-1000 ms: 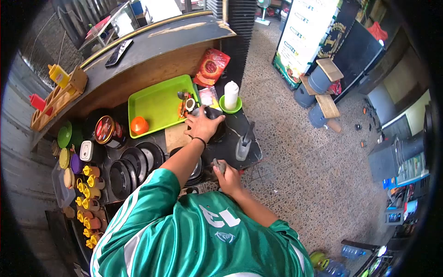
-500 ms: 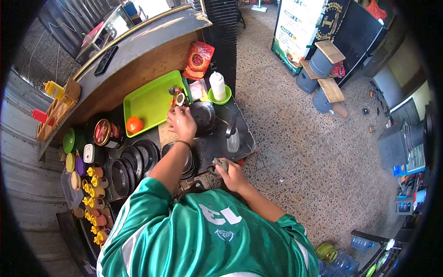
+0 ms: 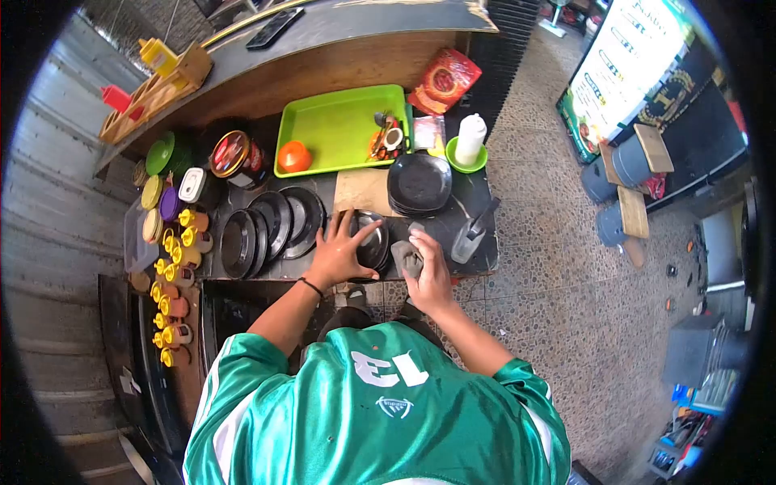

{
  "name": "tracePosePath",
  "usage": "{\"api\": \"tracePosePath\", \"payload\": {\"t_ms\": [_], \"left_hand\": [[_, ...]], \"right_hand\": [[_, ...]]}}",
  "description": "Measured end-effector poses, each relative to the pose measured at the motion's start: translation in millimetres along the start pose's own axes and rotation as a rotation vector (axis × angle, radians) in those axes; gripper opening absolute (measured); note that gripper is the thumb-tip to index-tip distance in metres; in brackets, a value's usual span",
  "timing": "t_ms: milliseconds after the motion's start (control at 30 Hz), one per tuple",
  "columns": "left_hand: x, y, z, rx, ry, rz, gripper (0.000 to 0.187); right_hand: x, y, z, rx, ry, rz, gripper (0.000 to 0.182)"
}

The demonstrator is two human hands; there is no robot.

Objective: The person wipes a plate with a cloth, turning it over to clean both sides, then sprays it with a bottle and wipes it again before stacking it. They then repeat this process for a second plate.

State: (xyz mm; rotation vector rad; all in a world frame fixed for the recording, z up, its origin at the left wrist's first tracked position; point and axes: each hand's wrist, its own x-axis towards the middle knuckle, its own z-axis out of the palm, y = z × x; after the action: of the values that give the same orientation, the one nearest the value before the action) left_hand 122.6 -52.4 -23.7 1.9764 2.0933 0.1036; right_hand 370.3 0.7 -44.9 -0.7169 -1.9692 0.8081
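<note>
My left hand [image 3: 338, 252] spreads its fingers wide over a stack of round black plates [image 3: 373, 244] at the counter's near edge, fingertips at the rim. A crumpled grey cloth [image 3: 406, 257] is gripped in my right hand [image 3: 430, 279], just right of that stack. Behind it stands a pile of squarish black plates [image 3: 419, 183]. Several more black plates [image 3: 238, 242] lie overlapping to the left of my left hand. A clear bottle with a black top [image 3: 470, 236] is to the right of the cloth.
Farther back, a green tray [image 3: 339, 121] holds an orange bowl [image 3: 295, 156] and some cutlery [image 3: 380, 144]. A white squeeze bottle [image 3: 470, 139] stands in a green bowl [image 3: 467, 167]. Yellow-lidded jars [image 3: 184, 257] line the left side. A phone [image 3: 275, 29] rests on the upper ledge.
My left hand has come back from beside the cutlery to the round plates and spread its fingers. My right hand has brought the cloth up beside the stack. The view has turned left.
</note>
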Motion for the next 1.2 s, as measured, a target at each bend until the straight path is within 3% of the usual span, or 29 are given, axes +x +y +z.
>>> {"api": "tracePosePath", "payload": {"t_ms": [33, 100, 167, 233, 267, 300, 333, 400, 467, 633, 733, 767, 833, 900, 933, 967, 1033, 1067, 1100, 1133, 1167, 1200], "left_hand": [[-0.3, -2.5, 4.5, -0.008, 0.006, -0.008, 0.126], [5.9, -7.6, 14.5, -0.100, 0.089, -0.041, 0.125], [12.9, -16.1, 17.9, -0.053, 0.175, -0.051, 0.114], [28.7, -41.3, 30.3, -0.445, 0.292, -0.140, 0.097], [28.4, -45.4, 34.8, -0.367, 0.443, -0.128, 0.066], [29.1, -53.9, 37.1, -0.377, 0.438, -0.129, 0.066], [31.8, -63.6, 34.8, -0.375, 0.410, -0.146, 0.052], [32.8, -75.1, 32.7, -0.410, 0.443, -0.142, 0.017], [40.0, -91.4, 38.8, -0.491, 0.425, -0.152, 0.018], [31.4, -96.1, 29.6, -0.520, 0.341, -0.123, 0.023], [34.7, -106.3, 42.8, -0.579, 0.363, -0.097, 0.030], [36.1, -108.2, 38.5, -0.584, 0.367, -0.094, 0.030], [35.7, -111.6, 32.8, -0.748, 0.227, -0.218, 0.027], [36.4, -116.4, 36.5, -0.870, 0.277, -0.222, 0.025], [38.0, -118.0, 36.7, -0.987, 0.331, -0.224, 0.024], [38.8, -119.2, 35.2, -0.990, 0.327, -0.211, 0.024], [38.7, -120.2, 31.1, -1.373, 0.402, -0.243, 0.018], [35.7, -116.5, 26.5, -1.571, 0.446, -0.272, 0.017], [33.1, -116.6, 20.6, -1.575, 0.454, -0.267, 0.017], [28.8, -116.8, 11.3, -1.740, 0.495, -0.408, 0.016], [23.2, -117.2, 2.3, -1.902, 0.534, -0.556, 0.016], [16.9, -121.6, -5.6, -2.252, 0.469, -0.526, 0.016]], "right_hand": [[3.5, 2.5, 4.1, -0.132, 0.003, -0.096, 0.058], [4.0, 6.0, 15.1, -0.191, -0.046, -0.081, 0.051], [-1.9, 12.6, 28.0, -0.159, -0.065, 0.076, 0.044], [-3.8, 16.5, 35.2, -0.166, -0.069, 0.088, 0.043], [-5.4, 14.5, 37.3, -0.311, -0.108, 0.104, 0.045], [-8.7, 11.4, 39.6, -0.456, -0.151, 0.121, 0.048], [-12.6, 10.9, 44.2, -0.521, -0.187, 0.184, 0.058], [-19.7, 7.5, 52.9, -0.564, -0.238, 0.248, 0.063], [-27.7, 10.5, 59.2, -0.612, -0.342, 0.336, 0.077], [-37.4, 9.5, 71.0, -0.652, -0.308, 0.346, 0.076], [-20.0, -18.8, 65.4, -0.592, 0.020, 0.204, 0.066], [-11.8, -28.0, 59.4, -0.598, 0.020, 0.200, 0.066], [1.1, -39.4, 41.2, -0.779, 0.384, 0.097, 0.074], [26.6, -40.0, 12.6, -0.875, 0.595, 0.031, 0.088], [36.1, -32.9, 0.7, -0.884, 0.602, 0.033, 0.088], [44.9, -24.8, -11.3, -0.826, 0.628, 0.078, 0.094], [52.6, -9.0, -27.0, -0.771, 0.660, 0.110, 0.101], [54.1, 3.6, -28.3, -0.500, 0.695, 0.224, 0.103], [55.1, 15.5, -30.5, -0.223, 0.714, 0.333, 0.105], [51.5, 20.1, -35.0, 0.101, 0.678, 0.434, 0.086], [44.9, 36.5, -41.2, 0.102, 0.670, 0.428, 0.086], [37.9, 59.3, -47.4, 0.116, 0.616, 0.475, 0.074]]}}
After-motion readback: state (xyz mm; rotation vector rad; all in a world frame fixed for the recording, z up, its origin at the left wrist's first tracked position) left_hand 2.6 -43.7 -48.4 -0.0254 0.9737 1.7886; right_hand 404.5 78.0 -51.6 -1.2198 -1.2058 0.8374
